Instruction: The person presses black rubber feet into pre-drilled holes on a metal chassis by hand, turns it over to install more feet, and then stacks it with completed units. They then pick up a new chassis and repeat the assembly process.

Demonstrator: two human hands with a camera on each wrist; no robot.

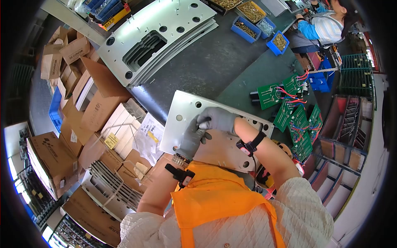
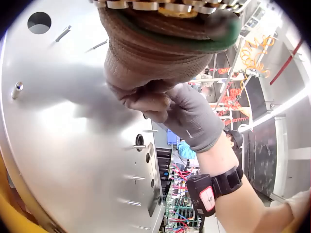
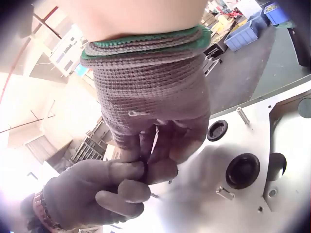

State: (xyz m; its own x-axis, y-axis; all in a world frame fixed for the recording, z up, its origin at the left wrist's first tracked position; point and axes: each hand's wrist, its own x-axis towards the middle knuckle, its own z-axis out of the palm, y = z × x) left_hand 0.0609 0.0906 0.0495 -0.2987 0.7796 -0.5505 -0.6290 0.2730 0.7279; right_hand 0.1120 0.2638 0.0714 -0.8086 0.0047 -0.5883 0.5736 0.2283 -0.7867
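A flat silver metal panel (image 1: 170, 132) with round holes and upright studs lies in front of me. Over it, my gloved left hand (image 1: 191, 139) and gloved right hand (image 1: 220, 119) meet at the fingertips. Both hands have curled fingers, with left thumb and forefinger right against the right fingertips in the right wrist view. I cannot tell whether a small part is between them, as the fingers hide that spot. Black rubber grommets (image 3: 243, 171) sit in panel holes near the right hand. A bare stud (image 2: 18, 90) rises from the panel in the left wrist view.
Stacked metal panels (image 1: 144, 45) lie at the back left. Blue bins (image 1: 245, 29) of small metal parts stand at the back. Green circuit boards (image 1: 298, 120) with red wires lie to the right. Cardboard boxes (image 1: 103, 109) crowd the left; another person (image 1: 322, 27) sits at the far right.
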